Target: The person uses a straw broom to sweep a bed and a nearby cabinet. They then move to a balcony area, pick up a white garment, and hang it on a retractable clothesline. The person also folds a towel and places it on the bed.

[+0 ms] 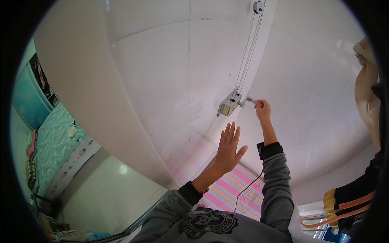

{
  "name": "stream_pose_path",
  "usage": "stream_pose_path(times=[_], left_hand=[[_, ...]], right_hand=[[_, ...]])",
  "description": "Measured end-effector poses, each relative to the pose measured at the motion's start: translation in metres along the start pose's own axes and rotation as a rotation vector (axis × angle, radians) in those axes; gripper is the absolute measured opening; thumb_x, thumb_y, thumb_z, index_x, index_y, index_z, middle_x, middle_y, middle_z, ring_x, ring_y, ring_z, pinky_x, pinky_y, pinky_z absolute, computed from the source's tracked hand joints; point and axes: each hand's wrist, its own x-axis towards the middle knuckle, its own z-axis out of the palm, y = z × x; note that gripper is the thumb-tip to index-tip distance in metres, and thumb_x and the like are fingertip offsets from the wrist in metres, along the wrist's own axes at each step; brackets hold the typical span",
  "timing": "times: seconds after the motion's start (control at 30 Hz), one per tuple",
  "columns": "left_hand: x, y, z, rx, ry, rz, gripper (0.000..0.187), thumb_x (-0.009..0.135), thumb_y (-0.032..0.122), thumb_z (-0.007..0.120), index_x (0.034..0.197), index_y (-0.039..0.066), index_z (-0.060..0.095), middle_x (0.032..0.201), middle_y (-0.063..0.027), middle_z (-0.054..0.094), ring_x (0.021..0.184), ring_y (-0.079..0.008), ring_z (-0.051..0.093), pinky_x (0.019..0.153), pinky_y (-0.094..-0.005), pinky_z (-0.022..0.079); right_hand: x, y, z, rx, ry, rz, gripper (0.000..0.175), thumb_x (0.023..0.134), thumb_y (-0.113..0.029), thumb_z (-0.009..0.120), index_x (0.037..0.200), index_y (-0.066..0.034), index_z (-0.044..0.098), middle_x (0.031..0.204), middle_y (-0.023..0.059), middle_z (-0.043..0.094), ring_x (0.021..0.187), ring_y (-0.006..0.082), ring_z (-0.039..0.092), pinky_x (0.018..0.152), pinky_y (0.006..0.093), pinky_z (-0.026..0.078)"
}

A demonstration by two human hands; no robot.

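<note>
A metal hand-crank winder (229,107) is fixed to the white tiled wall (158,76). My right hand (263,111) grips its crank handle (250,100) on the right side, and the fingers are slightly blurred. Thin wire cables (249,51) rise from the top of the winder to a small round pulley (258,8) higher up. Below the winder, my left hand (228,152) holds nothing; its fingers are extended and the thumb stands apart. Whether the left palm touches the wall cannot be told.
Striped pink and yellow fabric (223,189) lies below, crossed by a black cord (247,186). Dark clothing (349,194) and a beige garment (366,88) hang at right. On the left, past a wall edge (100,106), are a bed with green bedding (57,136) and a tiled floor (118,182).
</note>
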Motion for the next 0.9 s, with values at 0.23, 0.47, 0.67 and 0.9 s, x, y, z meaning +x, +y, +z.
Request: stream_pose_path(times=[0.23,0.47,0.67,0.9], left_hand=[[0.010,0.002,-0.002,-0.102,0.067,0.120,0.071,0.100,0.037,0.045,0.152,-0.002,0.016,0.159,-0.0263,0.011,0.147,-0.0434,0.010,0.117,-0.0528,0.014],[0.008,0.006,0.001,-0.103,0.206,0.262,0.074,0.102,0.046,0.036,0.151,-0.006,0.016,0.156,-0.0305,0.013,0.146,-0.0460,0.015,0.117,-0.0537,0.015],[0.008,0.009,0.011,-0.046,0.061,0.196,0.072,0.101,0.041,0.042,0.150,-0.005,0.020,0.157,-0.0284,0.015,0.146,-0.0442,0.015,0.117,-0.0540,0.014],[0.020,0.011,0.012,-0.084,0.076,0.255,0.071,0.101,0.041,0.040,0.150,-0.006,0.020,0.158,-0.0275,0.014,0.147,-0.0440,0.012,0.117,-0.0538,0.011]], right_hand=[[-0.051,-0.124,-0.044,0.163,0.043,-0.440,0.020,0.100,-0.019,0.055,0.092,-0.0015,0.061,0.064,0.0024,0.050,0.057,0.0089,0.041,0.051,0.0265,0.036],[-0.160,-0.070,-0.018,0.252,-0.318,-0.265,0.012,0.095,-0.012,0.061,0.103,-0.0025,0.061,0.074,0.0087,0.063,0.062,0.0114,0.053,0.058,0.0270,0.045],[-0.088,0.014,-0.004,-0.001,-0.173,-0.196,0.018,0.086,-0.019,0.069,0.095,-0.0036,0.064,0.069,0.0132,0.062,0.061,0.0231,0.057,0.058,0.0352,0.046],[-0.003,-0.082,-0.038,0.093,0.132,-0.315,0.017,0.092,-0.017,0.064,0.100,-0.0019,0.062,0.073,0.0133,0.063,0.063,0.0231,0.058,0.061,0.0336,0.047]])
